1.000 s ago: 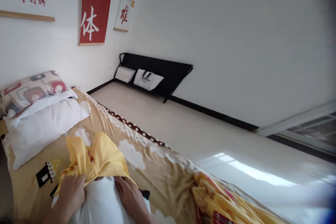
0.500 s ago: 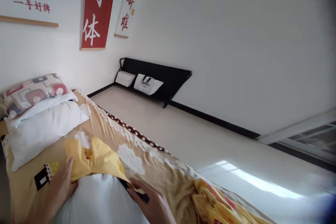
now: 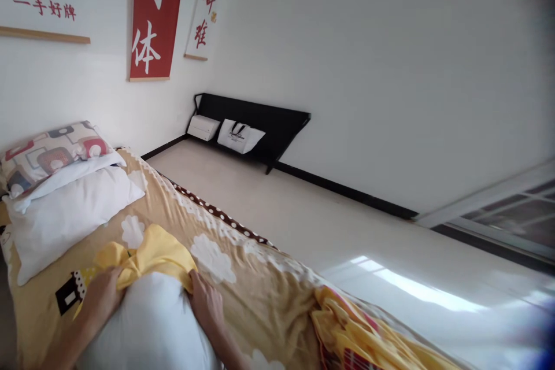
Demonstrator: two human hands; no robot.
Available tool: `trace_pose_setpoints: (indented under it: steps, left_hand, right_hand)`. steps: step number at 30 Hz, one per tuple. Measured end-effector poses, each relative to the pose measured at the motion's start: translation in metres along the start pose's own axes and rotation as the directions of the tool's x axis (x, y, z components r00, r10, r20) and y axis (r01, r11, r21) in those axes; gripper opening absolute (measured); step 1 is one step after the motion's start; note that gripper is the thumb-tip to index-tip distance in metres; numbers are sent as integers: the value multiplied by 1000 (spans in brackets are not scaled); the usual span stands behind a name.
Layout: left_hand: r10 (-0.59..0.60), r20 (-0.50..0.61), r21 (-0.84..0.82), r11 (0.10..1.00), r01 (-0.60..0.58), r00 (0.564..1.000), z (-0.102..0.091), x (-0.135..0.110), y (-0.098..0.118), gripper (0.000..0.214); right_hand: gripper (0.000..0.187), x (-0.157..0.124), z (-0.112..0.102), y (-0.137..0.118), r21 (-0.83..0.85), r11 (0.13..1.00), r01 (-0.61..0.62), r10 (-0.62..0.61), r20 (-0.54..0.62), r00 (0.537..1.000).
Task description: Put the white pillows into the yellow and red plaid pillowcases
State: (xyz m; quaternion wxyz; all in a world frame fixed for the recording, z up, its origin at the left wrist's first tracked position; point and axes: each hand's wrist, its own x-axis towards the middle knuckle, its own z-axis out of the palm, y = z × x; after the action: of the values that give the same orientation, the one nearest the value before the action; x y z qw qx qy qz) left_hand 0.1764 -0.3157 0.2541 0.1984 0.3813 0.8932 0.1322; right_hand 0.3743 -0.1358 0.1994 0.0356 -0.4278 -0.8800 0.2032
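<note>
While the left hand point(image 3: 105, 288) pinches yellow cloth point(image 3: 160, 250) in its fingers point(image 3: 115, 276) at lower left, the right hand point(image 3: 205, 298) pinches another edge beside the nearest pillow point(image 3: 150, 324).

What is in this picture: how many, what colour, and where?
Near pillow: one, white, bottom of picture
Yellow cloth: one, yellow, at near pillow's far end
Far pillow: at least one, white, far left
Patterned pillow: one, multicoloured, behind it
Bedspread: one, tan with white clouds, under the pillows
Bunched cloth: one, yellow and red, bedspread's lower right
Rack: one, black, by the wall
Box: one, white, on rack
Bag: one, white, right of box
Hangings: three, red and white, upper left
Frame: one, pale, right edge
Left hand: one, bare, gripping yellow cloth's left
Right hand: one, bare, gripping yellow cloth's right
</note>
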Motion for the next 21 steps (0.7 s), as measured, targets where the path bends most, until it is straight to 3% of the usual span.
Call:
trace_pose_setpoints:
  steps: [4,8,12,14,16,18,19,21]
  left_hand:
    - [-23,-230,131,990,55,973,-12,-3,12,44]
    - [210,-438,120,977,-174,874,-8,-2,4,54]
    - [338,-513,91,935,-342,789,-12,-19,5,51]
    - [472,-443,124,874,-470,762,-14,-35,16,47]
    - [666,-237,131,744,-656,708,-12,-47,35,45]
    - [757,5,76,652,-755,654,-5,-52,55,51]
    - [749,96,46,655,-755,656,0,-52,63,60]
    - [681,209,4,717,-697,702,7,-47,76,80]
  right_hand:
    - [39,3,-25,8,11,1000,19,-17,-163,987]
    - [31,-5,-25,13,189,978,92,-18,-359,933]
    - [17,-10,-17,12,437,897,63,127,-391,911]
    - [15,-11,-19,9,512,854,90,144,-400,905]
    - [13,-11,-26,4,548,825,138,107,-392,914]
    - [11,-10,-36,-1,559,807,189,38,-369,929]
    - [10,-10,-41,-3,559,801,213,2,-359,933]
    - [8,-9,-49,-5,554,796,246,-57,-336,940]
